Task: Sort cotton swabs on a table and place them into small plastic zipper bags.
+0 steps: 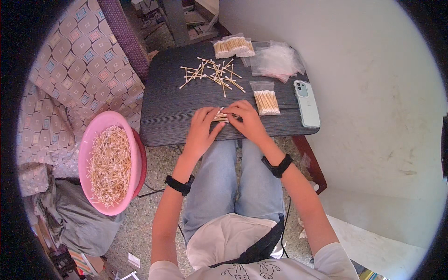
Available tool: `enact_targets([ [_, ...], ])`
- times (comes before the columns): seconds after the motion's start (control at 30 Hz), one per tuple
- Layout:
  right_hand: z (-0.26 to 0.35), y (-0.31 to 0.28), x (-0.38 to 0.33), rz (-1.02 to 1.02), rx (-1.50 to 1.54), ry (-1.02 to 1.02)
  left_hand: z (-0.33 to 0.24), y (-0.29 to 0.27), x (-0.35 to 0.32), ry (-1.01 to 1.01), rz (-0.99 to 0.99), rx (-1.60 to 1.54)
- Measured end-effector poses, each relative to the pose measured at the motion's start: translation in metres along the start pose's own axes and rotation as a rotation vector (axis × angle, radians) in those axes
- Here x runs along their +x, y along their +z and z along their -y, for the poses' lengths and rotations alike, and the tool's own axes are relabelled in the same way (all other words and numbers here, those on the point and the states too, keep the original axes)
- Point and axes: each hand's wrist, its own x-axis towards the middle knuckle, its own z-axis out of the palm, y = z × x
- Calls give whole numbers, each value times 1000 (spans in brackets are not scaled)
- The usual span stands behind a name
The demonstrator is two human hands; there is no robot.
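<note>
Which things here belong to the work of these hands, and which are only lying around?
Seem part of the work:
swabs between the left hand and right hand
loose swabs on the table
swab-filled bags
clear plastic bags
pink basin of swabs

Seem only lying about:
phone near the table's right edge
grey cloth
white scrap

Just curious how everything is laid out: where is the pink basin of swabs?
In the head view, the pink basin is on the left side, between the patterned fabric and the black table.
</note>
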Motion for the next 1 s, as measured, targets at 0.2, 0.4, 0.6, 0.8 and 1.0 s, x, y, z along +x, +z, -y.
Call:
enact_targets([
  [0.2, -1, 0, -1, 34, 28, 70, 5, 5, 6, 16, 5, -100],
  [0.4, 2, -1, -1, 1, 116, 71, -1, -4, 8, -41, -20, -87],
  [0.6, 6, -4, -1, 249, -116, -65, 8, -20, -3, -9, -49, 80],
  [0.8, 0, 0, -1, 149, -86, -85, 10, -18, 0, 39, -32, 83],
  [1.0, -5, 0, -2, 136, -3, -13, 8, -14, 9, 17, -18, -4],
])
